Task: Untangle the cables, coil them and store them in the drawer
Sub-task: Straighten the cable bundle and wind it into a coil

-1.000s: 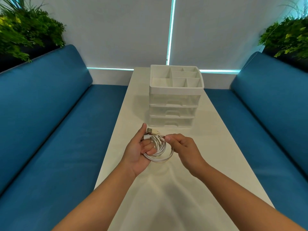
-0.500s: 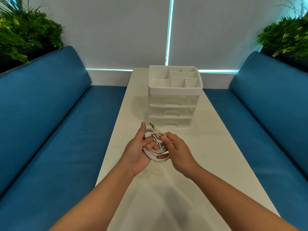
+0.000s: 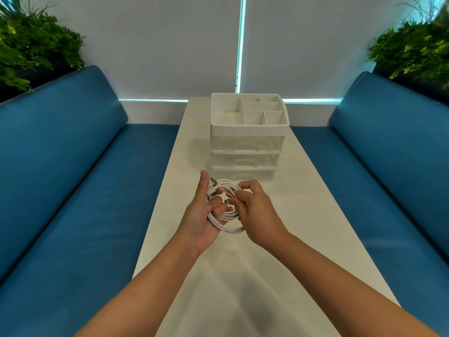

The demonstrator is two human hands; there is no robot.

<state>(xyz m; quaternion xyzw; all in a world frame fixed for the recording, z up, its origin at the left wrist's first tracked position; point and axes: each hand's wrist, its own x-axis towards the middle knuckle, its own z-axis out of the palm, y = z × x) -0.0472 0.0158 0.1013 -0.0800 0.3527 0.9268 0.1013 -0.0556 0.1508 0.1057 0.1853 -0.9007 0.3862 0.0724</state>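
A white cable (image 3: pixel 224 216) is wound into a coil of several loops, held above the white table (image 3: pixel 303 215). My left hand (image 3: pixel 202 215) carries the coil, with fingers through the loops and the thumb up. My right hand (image 3: pixel 255 210) pinches the cable's end at the coil's right side. A USB plug sticks out at the top of the coil, beside my left thumb. Behind the hands stands a white plastic drawer unit (image 3: pixel 246 152) with three drawers, all closed, and a divided tray on top.
Blue sofa cushions (image 3: pixel 73 190) flank the narrow table on both sides. Green plants (image 3: pixel 31 45) stand behind each sofa back. The drawer unit stands at the table's middle, a short way beyond my hands.
My right hand has moved in against the coil and now pinches the cable's end at the loops. The coil has stayed in my left hand.
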